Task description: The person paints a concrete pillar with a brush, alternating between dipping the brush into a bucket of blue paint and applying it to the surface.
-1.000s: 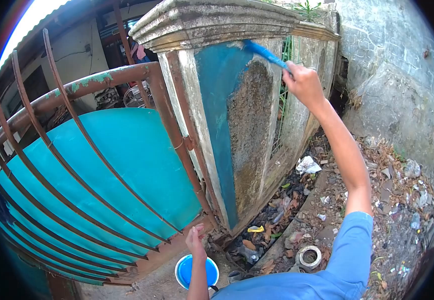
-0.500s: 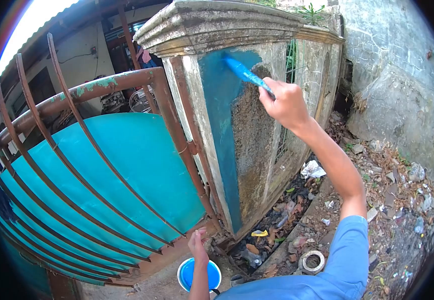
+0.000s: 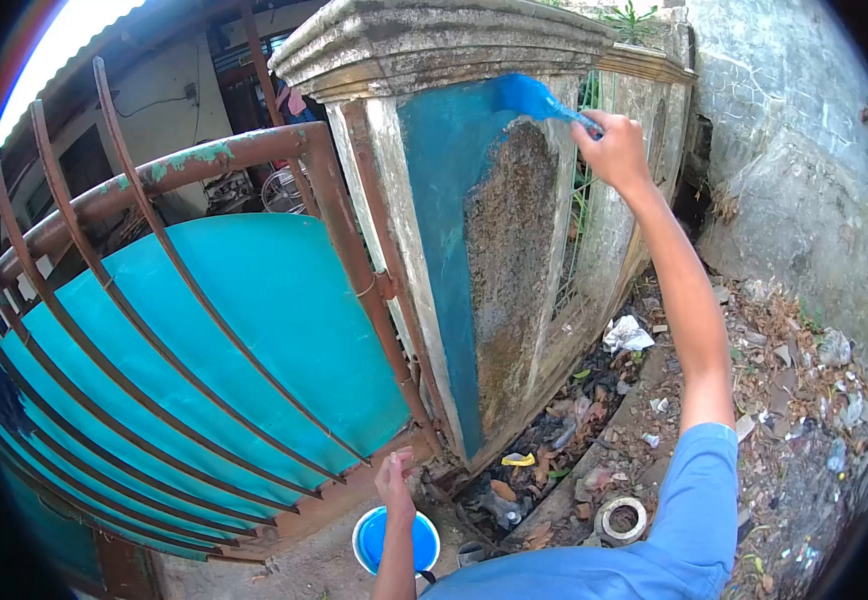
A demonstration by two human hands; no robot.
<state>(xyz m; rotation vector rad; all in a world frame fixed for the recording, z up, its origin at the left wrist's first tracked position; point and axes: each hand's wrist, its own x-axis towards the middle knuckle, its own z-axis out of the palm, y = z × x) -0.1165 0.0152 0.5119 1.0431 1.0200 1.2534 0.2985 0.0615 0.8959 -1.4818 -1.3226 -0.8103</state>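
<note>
My right hand (image 3: pixel 614 150) is closed around the handle of a paintbrush (image 3: pixel 552 103). The blue bristles press against the top of a concrete pillar (image 3: pixel 519 220), just under its moulded cap. Blue-green paint (image 3: pixel 439 200) covers the left side and top of the panel, while its middle and right are rough bare grey-brown. Low in view, my left hand (image 3: pixel 395 484) is raised over a white bucket (image 3: pixel 434 553) of bright blue paint, its fingers partly curled. Whether those fingers hold anything I cannot make out.
A rusty brown gate (image 3: pixel 254 150) with curved bars and turquoise sheeting stands at the left. Below the pillar runs a ditch (image 3: pixel 554 440) with leaves and litter. A round ring (image 3: pixel 621 521) lies by my right sleeve. A grey wall (image 3: pixel 794 150) rises at the right.
My right hand has moved the brush up and to the right along the panel's top. Fresh blue paint now reaches further right there. My left hand has barely moved.
</note>
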